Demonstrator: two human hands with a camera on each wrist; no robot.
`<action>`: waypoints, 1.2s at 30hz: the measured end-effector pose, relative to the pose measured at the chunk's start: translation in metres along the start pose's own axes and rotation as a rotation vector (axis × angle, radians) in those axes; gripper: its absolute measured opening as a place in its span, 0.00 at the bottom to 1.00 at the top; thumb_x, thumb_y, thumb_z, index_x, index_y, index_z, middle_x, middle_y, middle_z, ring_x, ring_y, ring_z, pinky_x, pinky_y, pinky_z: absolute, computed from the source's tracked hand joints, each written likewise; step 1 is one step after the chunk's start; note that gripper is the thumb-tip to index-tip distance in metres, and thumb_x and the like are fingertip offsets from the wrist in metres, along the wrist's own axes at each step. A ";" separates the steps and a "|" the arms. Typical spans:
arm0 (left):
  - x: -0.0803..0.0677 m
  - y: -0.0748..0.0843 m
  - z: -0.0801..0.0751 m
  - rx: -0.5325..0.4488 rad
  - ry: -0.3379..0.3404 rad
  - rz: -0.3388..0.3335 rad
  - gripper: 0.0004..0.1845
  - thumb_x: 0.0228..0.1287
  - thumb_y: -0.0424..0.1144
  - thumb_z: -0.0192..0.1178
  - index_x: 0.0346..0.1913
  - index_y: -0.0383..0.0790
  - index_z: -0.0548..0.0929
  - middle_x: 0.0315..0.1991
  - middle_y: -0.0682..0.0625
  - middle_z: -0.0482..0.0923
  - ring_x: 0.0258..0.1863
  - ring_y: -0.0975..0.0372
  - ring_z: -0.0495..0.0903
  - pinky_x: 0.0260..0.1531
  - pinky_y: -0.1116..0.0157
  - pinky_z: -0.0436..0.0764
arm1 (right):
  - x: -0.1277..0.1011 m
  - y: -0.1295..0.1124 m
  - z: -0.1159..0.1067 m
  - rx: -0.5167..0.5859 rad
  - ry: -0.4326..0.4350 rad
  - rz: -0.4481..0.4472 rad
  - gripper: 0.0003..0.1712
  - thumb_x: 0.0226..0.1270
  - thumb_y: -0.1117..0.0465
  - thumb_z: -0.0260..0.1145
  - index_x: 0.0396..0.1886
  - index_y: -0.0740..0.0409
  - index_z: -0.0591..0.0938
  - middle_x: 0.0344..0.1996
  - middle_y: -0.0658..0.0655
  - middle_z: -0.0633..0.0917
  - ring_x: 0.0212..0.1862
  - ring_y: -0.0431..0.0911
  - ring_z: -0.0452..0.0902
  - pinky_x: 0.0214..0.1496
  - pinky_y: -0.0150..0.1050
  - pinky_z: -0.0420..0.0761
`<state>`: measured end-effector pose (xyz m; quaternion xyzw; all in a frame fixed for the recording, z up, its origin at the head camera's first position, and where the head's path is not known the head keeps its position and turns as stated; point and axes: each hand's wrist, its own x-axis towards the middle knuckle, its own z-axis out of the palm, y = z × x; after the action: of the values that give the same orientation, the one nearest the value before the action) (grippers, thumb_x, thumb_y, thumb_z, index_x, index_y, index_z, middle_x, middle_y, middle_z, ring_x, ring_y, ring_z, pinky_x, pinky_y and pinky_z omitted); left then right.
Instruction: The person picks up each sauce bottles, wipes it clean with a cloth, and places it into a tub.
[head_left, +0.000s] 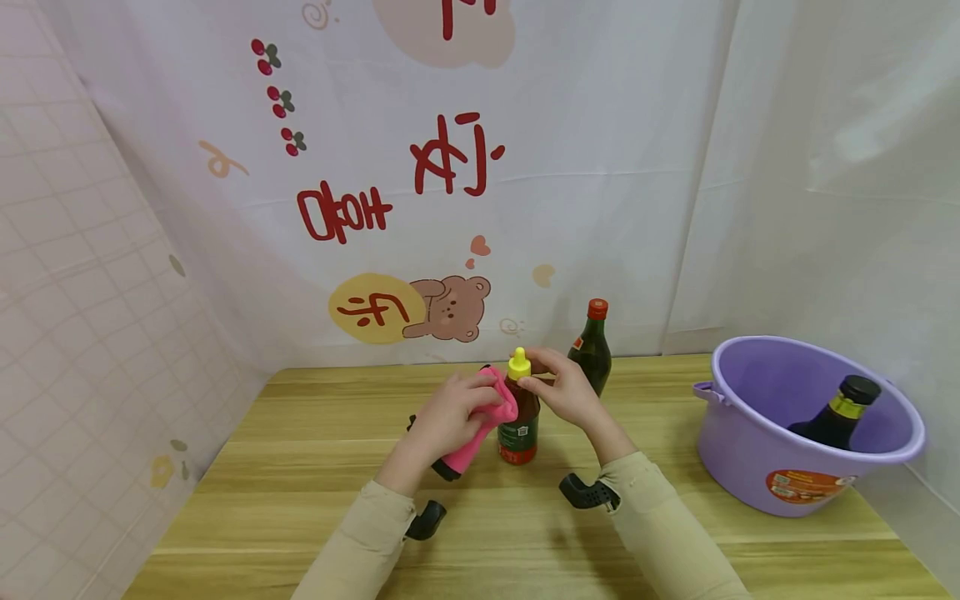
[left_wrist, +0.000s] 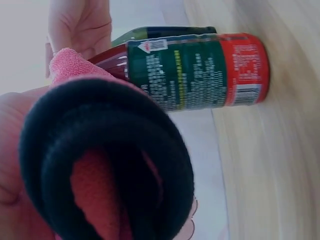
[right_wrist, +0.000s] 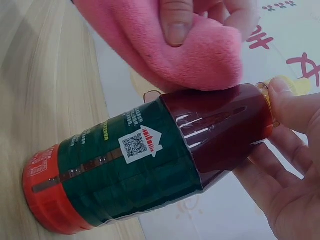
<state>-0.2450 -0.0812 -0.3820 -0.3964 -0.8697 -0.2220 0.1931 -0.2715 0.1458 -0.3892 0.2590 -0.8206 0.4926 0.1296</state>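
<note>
A small sauce bottle (head_left: 519, 423) with a yellow cap, green label and red base stands on the wooden table (head_left: 315, 467). My left hand (head_left: 450, 412) grips a pink cloth (head_left: 480, 433) with a black edge and presses it against the bottle's shoulder (right_wrist: 215, 120). My right hand (head_left: 558, 385) pinches the bottle at its yellow cap. In the left wrist view the rolled cloth (left_wrist: 107, 160) fills the foreground beside the bottle (left_wrist: 200, 72). In the right wrist view the cloth (right_wrist: 170, 42) lies on the bottle's upper side.
A dark green bottle with a red cap (head_left: 592, 348) stands just behind the hands. A purple plastic tub (head_left: 757, 467) at the right holds a dark bottle (head_left: 836, 417). Printed sheets hang at the back and sides.
</note>
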 end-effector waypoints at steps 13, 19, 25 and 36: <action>-0.014 -0.006 0.014 -0.024 -0.028 -0.021 0.09 0.58 0.33 0.72 0.39 0.49 0.87 0.55 0.50 0.82 0.51 0.51 0.79 0.50 0.55 0.77 | -0.001 0.002 0.001 -0.006 -0.005 0.019 0.23 0.66 0.66 0.69 0.60 0.60 0.80 0.52 0.59 0.81 0.51 0.53 0.80 0.53 0.52 0.81; -0.019 -0.011 0.020 -0.028 -0.022 0.001 0.09 0.57 0.32 0.72 0.39 0.49 0.87 0.53 0.51 0.82 0.50 0.53 0.79 0.50 0.55 0.77 | -0.002 0.003 0.001 -0.009 -0.002 -0.009 0.23 0.66 0.66 0.69 0.60 0.62 0.79 0.52 0.60 0.81 0.51 0.54 0.81 0.52 0.53 0.81; -0.025 -0.014 0.029 -0.031 -0.045 -0.005 0.10 0.57 0.30 0.71 0.38 0.48 0.86 0.51 0.51 0.83 0.50 0.54 0.80 0.52 0.55 0.76 | -0.001 0.003 0.001 -0.005 -0.001 0.008 0.22 0.66 0.66 0.69 0.60 0.61 0.80 0.51 0.58 0.81 0.50 0.53 0.81 0.52 0.53 0.81; -0.033 -0.020 0.042 -0.070 -0.078 -0.029 0.11 0.57 0.27 0.69 0.38 0.47 0.87 0.52 0.50 0.82 0.53 0.53 0.78 0.55 0.53 0.75 | 0.000 0.002 0.002 0.022 0.015 -0.023 0.23 0.65 0.66 0.69 0.60 0.62 0.80 0.51 0.61 0.81 0.50 0.55 0.81 0.52 0.53 0.81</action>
<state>-0.2471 -0.0898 -0.4382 -0.3985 -0.8740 -0.2394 0.1417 -0.2724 0.1452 -0.3922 0.2663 -0.8112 0.5018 0.1386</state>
